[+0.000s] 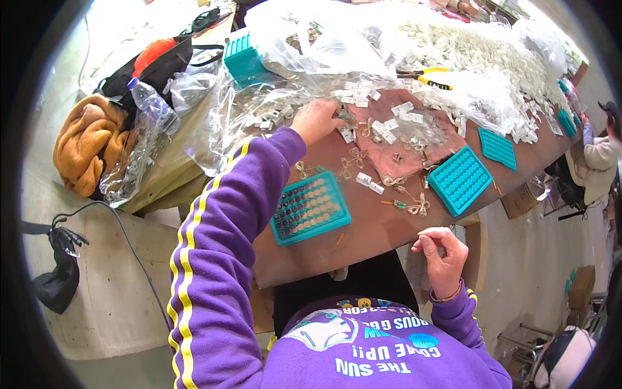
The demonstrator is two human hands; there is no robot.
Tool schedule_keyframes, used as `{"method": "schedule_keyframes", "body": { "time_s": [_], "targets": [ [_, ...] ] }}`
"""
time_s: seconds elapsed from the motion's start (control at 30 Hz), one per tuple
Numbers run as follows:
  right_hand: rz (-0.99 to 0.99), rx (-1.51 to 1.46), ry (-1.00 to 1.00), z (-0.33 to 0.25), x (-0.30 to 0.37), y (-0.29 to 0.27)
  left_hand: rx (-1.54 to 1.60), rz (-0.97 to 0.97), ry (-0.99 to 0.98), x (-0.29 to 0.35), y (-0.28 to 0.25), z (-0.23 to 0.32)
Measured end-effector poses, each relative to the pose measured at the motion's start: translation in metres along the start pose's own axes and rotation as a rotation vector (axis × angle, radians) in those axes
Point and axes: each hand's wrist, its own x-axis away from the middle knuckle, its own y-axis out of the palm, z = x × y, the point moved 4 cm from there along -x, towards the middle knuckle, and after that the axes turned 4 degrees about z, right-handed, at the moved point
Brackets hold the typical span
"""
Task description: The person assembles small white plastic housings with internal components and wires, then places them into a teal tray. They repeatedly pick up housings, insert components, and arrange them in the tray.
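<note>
My left hand (316, 122) reaches across the table to the edge of a reddish cloth (395, 162). Its fingers look a little apart, beside small white plastic pieces (347, 134). Nearer me, my right hand (446, 256) hovers off the table's front edge with thumb and fingertips pinched. Whatever is in that pinch is too small to make out. Between my arms a teal tray (342, 219) holds rows of dark and pale round parts. Thin coiled wires (420, 205) and a pair of white pieces (370, 183) lie to its right.
A teal grid tray (459, 180) and a smaller one (497, 149) lie to the right. Yellow-handled pliers (424, 78) rest by a large heap of white pieces (486, 48). Stacked teal trays (241, 58), a bottle (153, 105) and brown fabric (91, 144) sit left. Another person (602, 152) is far right.
</note>
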Motion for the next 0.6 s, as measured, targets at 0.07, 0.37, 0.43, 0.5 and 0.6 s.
{"method": "schedule_keyframes", "body": {
  "time_s": [0.07,0.37,0.43,0.5,0.6],
  "targets": [
    [0.013,-0.001,0.016,0.003,0.0,-0.005,0.006,0.037,0.026,-0.005,0.004,0.0],
    [-0.136,-0.1,0.047,-0.014,-0.022,0.033,1.243,-0.054,-0.349,0.067,-0.071,0.034],
    [-0.201,-0.201,0.064,-0.023,-0.032,0.054,1.457,-0.074,-0.369,0.102,-0.076,0.061],
    [-0.243,-0.328,0.125,-0.03,-0.04,0.074,1.635,-0.096,-0.398,0.132,-0.075,0.082],
    [-0.248,-0.4,0.089,-0.039,-0.049,0.095,1.772,-0.089,-0.439,0.16,-0.073,0.098]
  ]
}}
